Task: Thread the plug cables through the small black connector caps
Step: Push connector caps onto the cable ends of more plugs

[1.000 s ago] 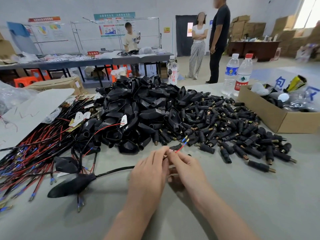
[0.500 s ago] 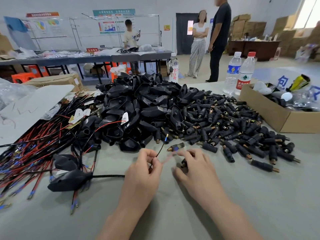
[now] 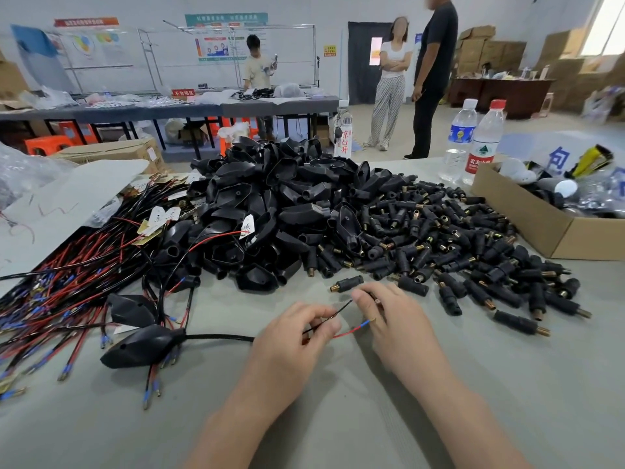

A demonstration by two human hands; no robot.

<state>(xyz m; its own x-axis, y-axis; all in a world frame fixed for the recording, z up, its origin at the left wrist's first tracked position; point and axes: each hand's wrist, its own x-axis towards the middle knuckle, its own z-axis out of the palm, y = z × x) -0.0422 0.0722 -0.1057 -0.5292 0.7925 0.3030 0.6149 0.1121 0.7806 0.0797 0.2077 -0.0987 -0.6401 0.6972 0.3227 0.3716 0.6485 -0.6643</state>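
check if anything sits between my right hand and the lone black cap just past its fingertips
Nothing visible does. The cap lies alone on bare table just beyond the right hand. That hand is busy, though: it pinches the black wire, which the left hand also holds.

left hand (image 3: 287, 346) bare | right hand (image 3: 400, 328) bare | forearms (image 3: 236, 418) bare to frame edge

Black connector caps (image 3: 439, 238), red and black wires (image 3: 50, 299), grey table (image 3: 507, 384).
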